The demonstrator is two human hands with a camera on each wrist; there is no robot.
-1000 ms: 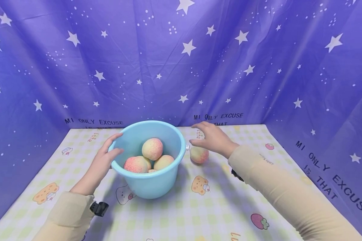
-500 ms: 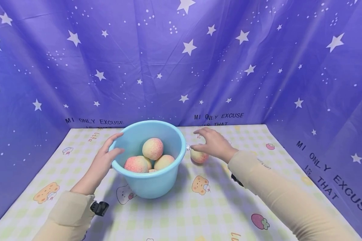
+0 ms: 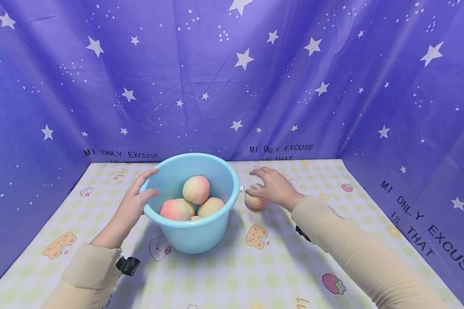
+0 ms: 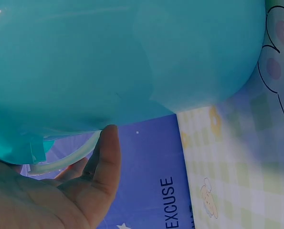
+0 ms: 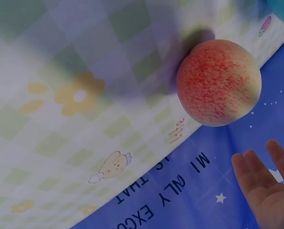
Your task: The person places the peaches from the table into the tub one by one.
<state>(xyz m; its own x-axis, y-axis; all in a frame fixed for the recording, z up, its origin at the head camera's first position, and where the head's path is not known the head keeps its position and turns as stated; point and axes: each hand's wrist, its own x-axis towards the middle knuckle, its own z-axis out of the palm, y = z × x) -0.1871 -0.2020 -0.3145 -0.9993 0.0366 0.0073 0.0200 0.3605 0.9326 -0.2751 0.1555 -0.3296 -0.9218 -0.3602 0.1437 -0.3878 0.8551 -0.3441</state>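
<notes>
A light blue bucket [image 3: 195, 238] stands upright on the table, with several peaches [image 3: 196, 190] inside. My left hand [image 3: 133, 201] holds the bucket's left rim, thumb over the inside and fingers along the outer wall. In the left wrist view, fingertips [image 4: 110, 138] touch that wall beside a pale handle [image 4: 65, 162]. To the right of the bucket, a single pink-and-cream peach [image 5: 219, 83] rests on the tablecloth. Just above this peach hovers my right hand [image 3: 274, 186], its fingers spread and loosely bent, holding nothing. The right wrist view shows a gap between peach and fingers.
A green-and-white checked tablecloth [image 3: 224, 279] with cartoon prints covers the table. Purple star-patterned curtains [image 3: 201, 77] rise behind it and on both sides. A small clear knob [image 3: 241, 188] juts from the bucket's right side, close to my right hand.
My right hand has come down a little towards the loose peach and now covers more of it in the head view. The left hand and bucket have stayed put.
</notes>
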